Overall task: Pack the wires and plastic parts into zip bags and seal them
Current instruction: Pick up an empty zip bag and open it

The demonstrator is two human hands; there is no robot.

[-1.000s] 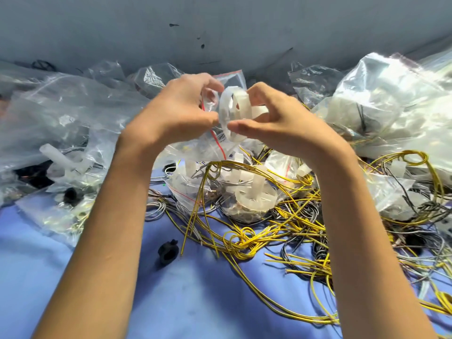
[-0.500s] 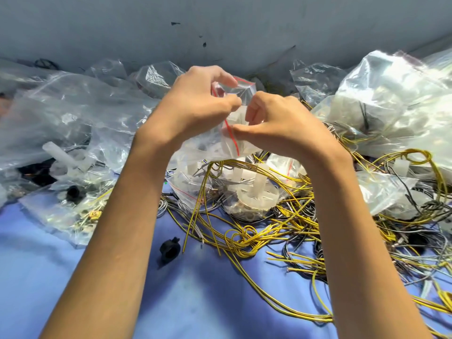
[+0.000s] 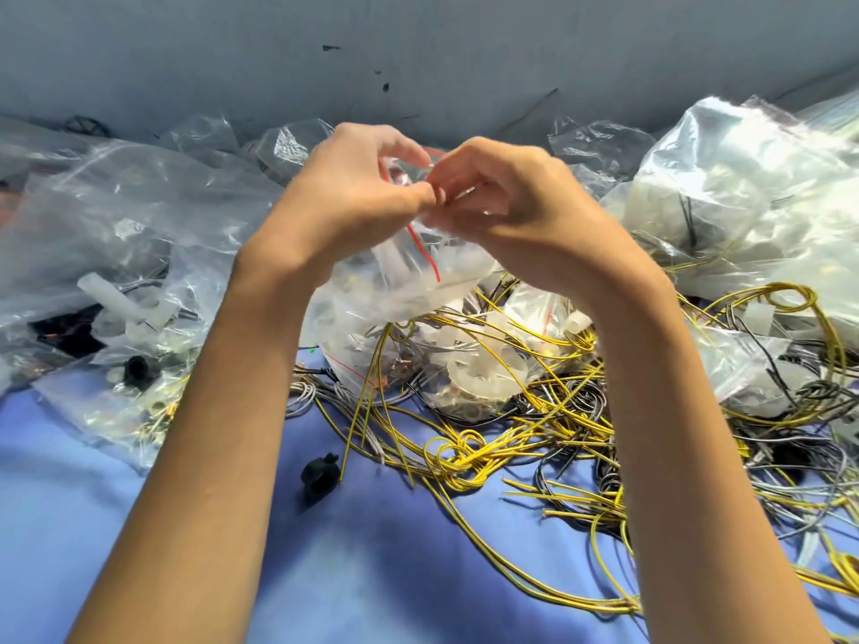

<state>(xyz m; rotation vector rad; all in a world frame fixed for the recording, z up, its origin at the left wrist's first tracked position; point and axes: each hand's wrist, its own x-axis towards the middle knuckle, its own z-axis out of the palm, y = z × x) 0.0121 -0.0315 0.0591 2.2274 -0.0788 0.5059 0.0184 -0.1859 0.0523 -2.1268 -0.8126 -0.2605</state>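
Pinching bag (image 3: 395, 290) rim, left hand (image 3: 353, 192), right hand (image 3: 511, 197)

The zip bag (image 3: 399, 295) pinched between the left grip (image 3: 358, 197) and the right grip (image 3: 516, 202) is thin clear plastic film, glossy and creased. Below both grips the white plastic parts (image 3: 479, 364) look milky, translucent and smooth. The yellow wires (image 3: 465, 453) wear a shiny plastic sheath, the grey wires (image 3: 307, 402) a duller one. Under the left grip the black clip (image 3: 318, 476) is matt plastic. The table (image 3: 139, 527) carries matt blue cloth. Beyond the grips the wall (image 3: 186, 53) is matt grey and scuffed.
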